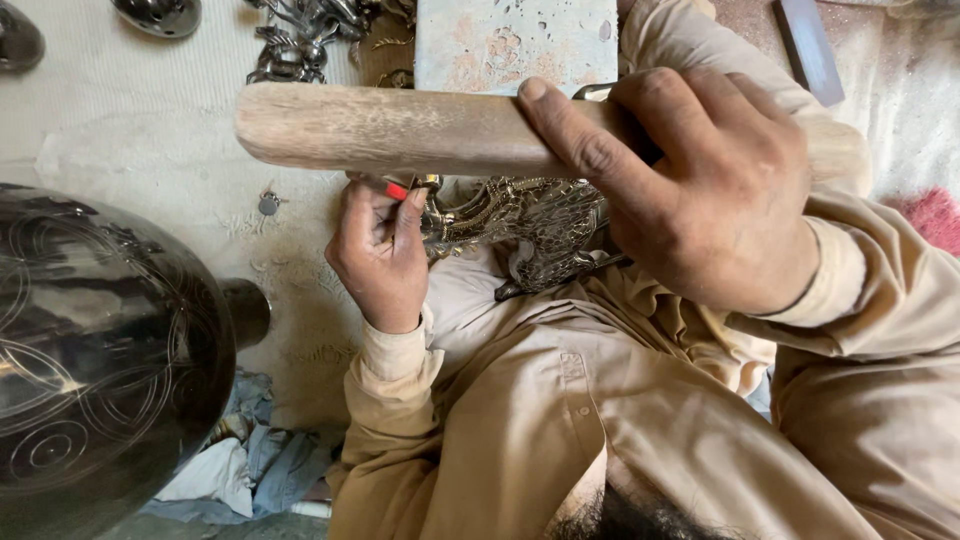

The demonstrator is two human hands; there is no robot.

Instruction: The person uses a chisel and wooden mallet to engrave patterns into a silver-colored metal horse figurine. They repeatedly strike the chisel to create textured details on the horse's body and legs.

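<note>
At about nine o'clock in the view a large dark metal vase (100, 350) with engraved circles fills the edge, its short neck pointing toward three o'clock, and crumpled blue and white rags (245, 470) lie under it at seven o'clock. Just right of the neck, near the centre, the left hand (380, 255) curls closed, its fingertips pinching a small red-tipped tool (397, 189) against the left end of an ornate silver metal ornament (520, 225). The ornament rests on the person's lap on beige cloth, its long axis running roughly from nine to three o'clock, tilted a little down toward four o'clock; its far end slips out of sight under the other hand. Above it a wooden handle (400, 130) lies almost level across the view, its long axis from nine to three o'clock, the rounded free end pointing to nine o'clock. The right hand (700, 190), at two o'clock from the centre, is wrapped tight around this handle, thumb laid along the wood toward the left. At twelve o'clock a square stone block (515, 40) sits on the pale mat (120, 110), with a heap of small silver metal pieces (300, 40) just beside it at eleven o'clock.
</note>
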